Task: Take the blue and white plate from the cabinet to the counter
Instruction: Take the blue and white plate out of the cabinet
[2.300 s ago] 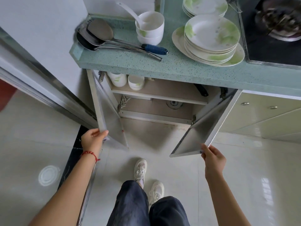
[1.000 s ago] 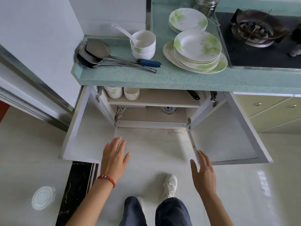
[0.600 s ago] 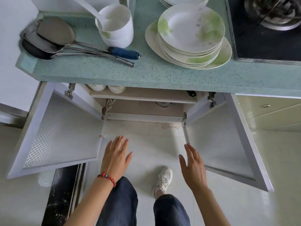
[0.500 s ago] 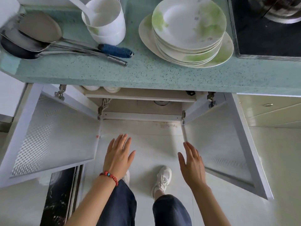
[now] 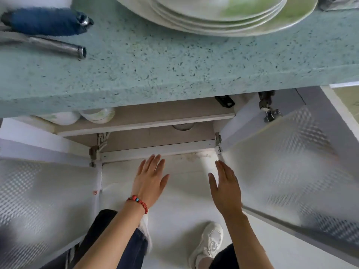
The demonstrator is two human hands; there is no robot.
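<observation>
The cabinet (image 5: 155, 150) under the green speckled counter (image 5: 155, 70) stands with both doors swung wide. On its lower level a sliver of a round dish (image 5: 182, 126) peeks out below the shelf edge; its pattern is too hidden to make out. My left hand (image 5: 149, 179), with a red bead bracelet, is flat and open, fingertips close to the cabinet's bottom rail. My right hand (image 5: 225, 187) is open too, edge-on, beside the right door. Neither hand holds anything.
White bowls (image 5: 97, 115) sit on the upper shelf at left. A stack of green-and-white plates (image 5: 223, 14) and utensil handles (image 5: 48, 22) lie on the counter. The left door (image 5: 44, 200) and right door (image 5: 291, 171) flank my hands. My legs and a white shoe (image 5: 209, 241) are below.
Both hands let go of the doors, which swung fully wide. My head has dropped lower and closer to the counter edge, and both hands have moved forward toward the cabinet opening.
</observation>
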